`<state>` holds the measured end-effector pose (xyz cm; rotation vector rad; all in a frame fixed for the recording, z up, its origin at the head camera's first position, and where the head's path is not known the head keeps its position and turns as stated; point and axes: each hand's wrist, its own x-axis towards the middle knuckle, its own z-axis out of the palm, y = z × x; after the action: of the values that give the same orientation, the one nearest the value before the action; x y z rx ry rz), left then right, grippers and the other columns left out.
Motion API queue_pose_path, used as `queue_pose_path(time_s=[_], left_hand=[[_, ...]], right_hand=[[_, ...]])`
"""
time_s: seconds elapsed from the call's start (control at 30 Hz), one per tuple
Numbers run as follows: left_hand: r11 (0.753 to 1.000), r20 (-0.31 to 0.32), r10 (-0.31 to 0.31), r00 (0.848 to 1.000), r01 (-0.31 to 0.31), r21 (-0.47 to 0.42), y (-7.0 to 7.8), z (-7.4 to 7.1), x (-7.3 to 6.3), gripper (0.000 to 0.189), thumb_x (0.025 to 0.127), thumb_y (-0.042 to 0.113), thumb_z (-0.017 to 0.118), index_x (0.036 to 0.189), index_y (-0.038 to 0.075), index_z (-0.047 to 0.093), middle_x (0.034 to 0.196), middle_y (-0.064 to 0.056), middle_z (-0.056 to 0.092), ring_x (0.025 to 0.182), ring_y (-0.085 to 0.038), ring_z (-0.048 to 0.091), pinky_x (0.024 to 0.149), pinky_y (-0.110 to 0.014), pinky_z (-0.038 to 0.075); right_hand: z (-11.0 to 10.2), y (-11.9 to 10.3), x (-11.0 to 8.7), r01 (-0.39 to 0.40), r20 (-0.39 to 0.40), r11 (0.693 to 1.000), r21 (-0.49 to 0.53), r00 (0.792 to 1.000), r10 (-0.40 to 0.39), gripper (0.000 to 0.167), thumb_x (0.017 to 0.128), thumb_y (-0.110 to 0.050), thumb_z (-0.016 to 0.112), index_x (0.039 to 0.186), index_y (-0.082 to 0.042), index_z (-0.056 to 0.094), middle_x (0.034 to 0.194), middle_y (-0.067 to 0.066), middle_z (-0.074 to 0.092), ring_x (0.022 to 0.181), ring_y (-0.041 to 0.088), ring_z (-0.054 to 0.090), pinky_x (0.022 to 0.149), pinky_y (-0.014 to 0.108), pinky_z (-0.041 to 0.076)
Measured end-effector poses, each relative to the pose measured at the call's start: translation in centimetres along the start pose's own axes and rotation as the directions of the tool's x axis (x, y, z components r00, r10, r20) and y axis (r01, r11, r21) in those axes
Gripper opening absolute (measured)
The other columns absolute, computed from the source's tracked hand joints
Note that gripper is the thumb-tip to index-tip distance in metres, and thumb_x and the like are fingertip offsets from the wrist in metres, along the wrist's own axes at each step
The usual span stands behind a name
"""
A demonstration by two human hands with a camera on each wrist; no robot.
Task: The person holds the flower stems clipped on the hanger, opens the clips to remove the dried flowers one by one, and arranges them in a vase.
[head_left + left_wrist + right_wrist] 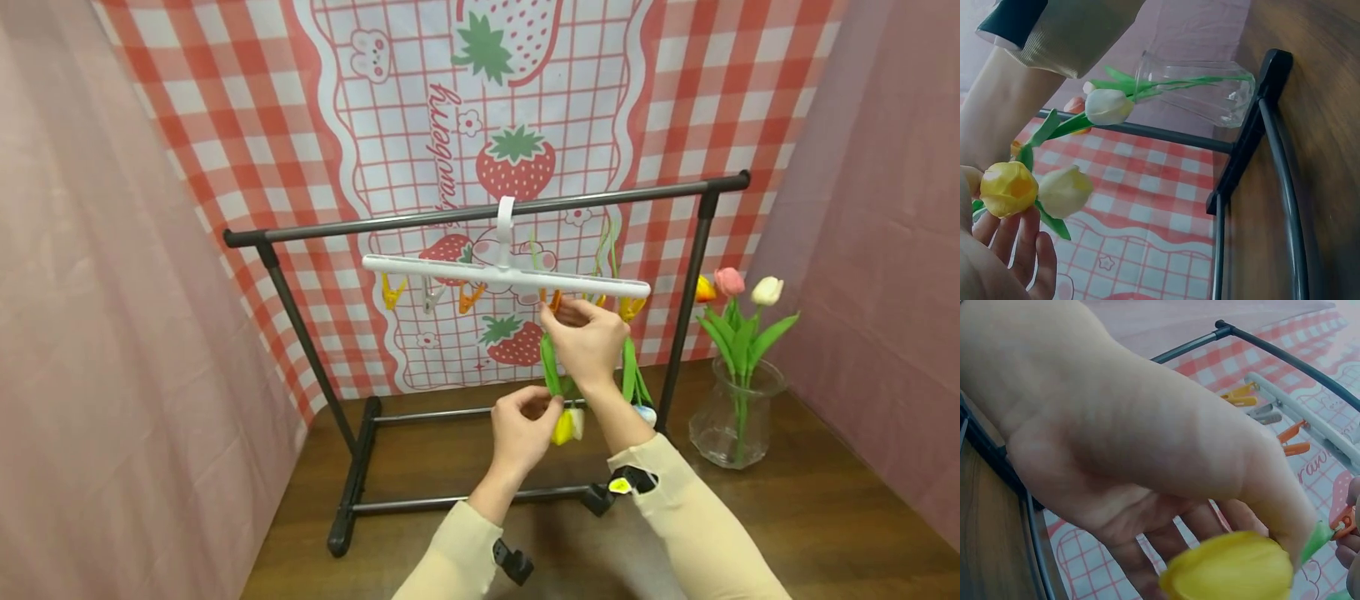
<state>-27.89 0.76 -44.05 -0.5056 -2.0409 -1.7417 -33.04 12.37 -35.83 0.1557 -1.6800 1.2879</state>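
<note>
A white clip hanger (442, 268) hangs from the rack's top bar (420, 219), its left end tilted up. Close under its right half, my right hand (588, 342) pinches an orange clip (1344, 522). Lower down, my left hand (525, 425) holds a yellow tulip (1009, 189), head downward, by its green stem close to the bloom. The stem (1316, 540) reaches up to the orange clip. Beside the yellow bloom hangs a cream tulip (1066, 190). Further right, a pale blue-white tulip (645, 414) hangs upside down, with green leaves (628, 371) above it.
A yellow clip (392, 292), a grey clip (431, 296) and another orange clip (470, 297) hang from the hanger's left half. To the right of the black rack stands a glass vase (731, 425) holding several tulips. Behind hangs a strawberry-print cloth (300, 150).
</note>
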Motion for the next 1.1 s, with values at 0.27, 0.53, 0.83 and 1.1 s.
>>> queue_pose_path(time_s=[0.27,0.53,0.83,1.1], left_hand=[[0.998,0.008,-0.002,1.0,0.002,0.057,-0.8,-1.9,-0.7,0.005,0.088,0.014,0.08,0.088,0.01,0.084,0.074,-0.007,0.078,0.061,0.0,0.062,0.063,-0.019,0.052],[0.996,0.048,-0.022,0.999,0.018,0.084,-2.9,-5.1,-2.8,0.005,0.088,0.014,0.082,0.088,0.009,0.084,0.074,-0.007,0.078,0.062,-0.001,0.064,0.063,-0.019,0.054],[0.988,0.155,-0.019,0.988,-0.006,0.154,-4.9,-10.5,-6.6,0.008,0.084,0.004,0.082,0.085,0.012,0.081,0.073,-0.003,0.077,0.063,0.003,0.061,0.062,-0.021,0.056],[0.946,0.366,0.196,0.91,-0.274,0.175,-5.7,-15.6,-8.9,0.018,0.082,-0.002,0.081,0.087,0.015,0.08,0.075,0.004,0.073,0.07,0.006,0.06,0.059,-0.027,0.058]], right_hand=[[0.1,-0.4,0.0,-0.035,0.053,0.999,-0.003,0.998,0.035,0.023,0.084,-0.021,0.088,0.095,0.0,0.085,0.085,0.017,0.082,0.067,-0.016,0.065,0.06,0.007,0.052],[0.4,-0.4,-0.1,-0.074,0.07,0.997,0.026,0.995,0.072,0.021,0.084,-0.016,0.088,0.094,0.002,0.084,0.086,0.019,0.081,0.067,-0.016,0.066,0.06,0.008,0.054],[0.4,0.1,0.2,-0.033,0.075,0.999,0.012,0.997,0.032,0.021,0.08,-0.015,0.089,0.088,0.003,0.081,0.084,0.019,0.081,0.069,0.012,0.077,0.064,0.009,0.056],[0.0,0.6,0.3,-0.02,0.094,1.0,0.024,0.995,0.018,0.025,0.082,-0.016,0.088,0.093,0.005,0.081,0.087,0.021,0.081,0.074,0.035,0.081,0.066,0.01,0.057]])
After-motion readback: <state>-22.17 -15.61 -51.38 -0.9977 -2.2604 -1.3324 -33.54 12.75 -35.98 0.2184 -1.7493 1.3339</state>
